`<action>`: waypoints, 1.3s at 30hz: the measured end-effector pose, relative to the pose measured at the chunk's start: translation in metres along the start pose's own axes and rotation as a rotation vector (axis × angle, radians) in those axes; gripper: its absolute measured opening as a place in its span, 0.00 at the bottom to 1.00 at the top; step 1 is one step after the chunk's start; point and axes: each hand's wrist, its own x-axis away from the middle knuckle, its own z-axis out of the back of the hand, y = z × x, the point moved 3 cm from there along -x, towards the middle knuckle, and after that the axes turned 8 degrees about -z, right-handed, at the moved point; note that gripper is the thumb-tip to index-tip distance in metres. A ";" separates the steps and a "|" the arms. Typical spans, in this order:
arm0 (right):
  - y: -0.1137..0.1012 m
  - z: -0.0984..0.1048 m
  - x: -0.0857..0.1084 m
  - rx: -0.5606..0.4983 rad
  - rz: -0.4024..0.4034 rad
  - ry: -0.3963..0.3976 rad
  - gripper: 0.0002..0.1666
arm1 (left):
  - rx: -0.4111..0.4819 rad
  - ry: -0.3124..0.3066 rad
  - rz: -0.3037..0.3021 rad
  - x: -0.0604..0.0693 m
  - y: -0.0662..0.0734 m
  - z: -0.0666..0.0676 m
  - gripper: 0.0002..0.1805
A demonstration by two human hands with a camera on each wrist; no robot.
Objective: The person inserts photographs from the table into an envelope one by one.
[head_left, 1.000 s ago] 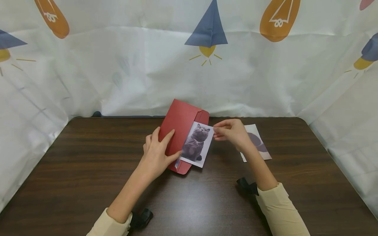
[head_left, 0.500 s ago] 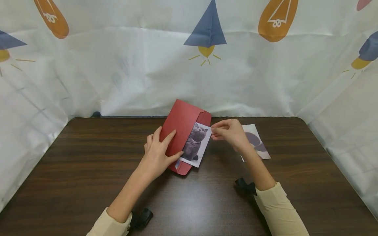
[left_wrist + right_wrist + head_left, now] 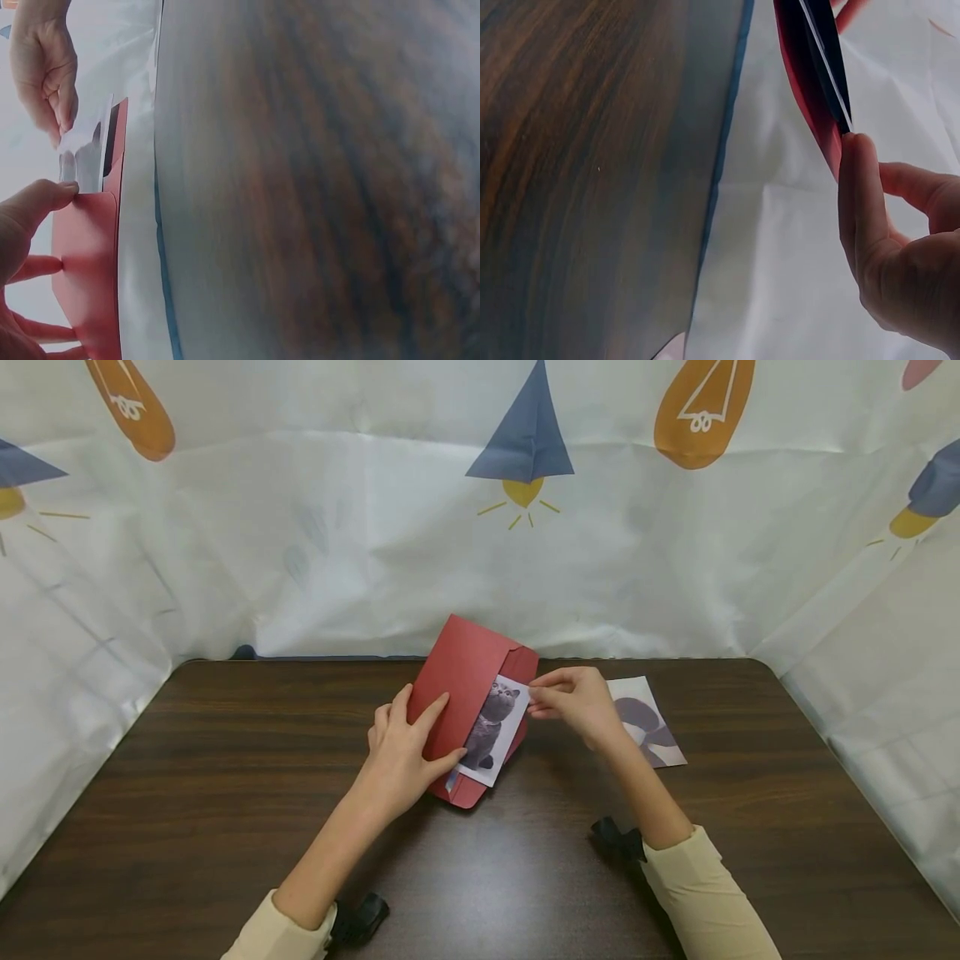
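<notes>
A red envelope lies slanted near the table's back edge, its flap side turned right. My left hand holds it from the left, index finger on the front and thumb at the pocket's mouth. Partway inside the pocket is a photo card with a grey cat on white. My right hand pinches its upper right edge between thumb and fingers. In the left wrist view the card stands out of the envelope beside the thumb. The right wrist view shows the envelope nearly edge-on, above the pinching fingertips.
A second printed card, white with purple-grey shapes, lies on the table right of my right hand, partly behind the forearm. The dark wood table meets a white patterned curtain at its back edge. Black wrist cameras sit at both cuffs.
My right hand has moved left, pushing the cat photo card further into the envelope. The envelope has shifted slightly right, and my left hand has kept its hold. More of the second card shows.
</notes>
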 end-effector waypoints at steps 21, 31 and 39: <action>0.002 -0.014 0.004 0.012 0.011 0.032 0.13 | -0.009 0.006 -0.007 0.001 0.004 0.000 0.45; 0.004 -0.019 0.004 -0.015 0.008 0.036 0.12 | 0.001 0.010 -0.021 0.001 0.006 -0.002 0.44; 0.005 -0.022 0.006 -0.036 0.001 0.050 0.12 | 0.005 0.001 -0.015 0.001 0.007 -0.004 0.43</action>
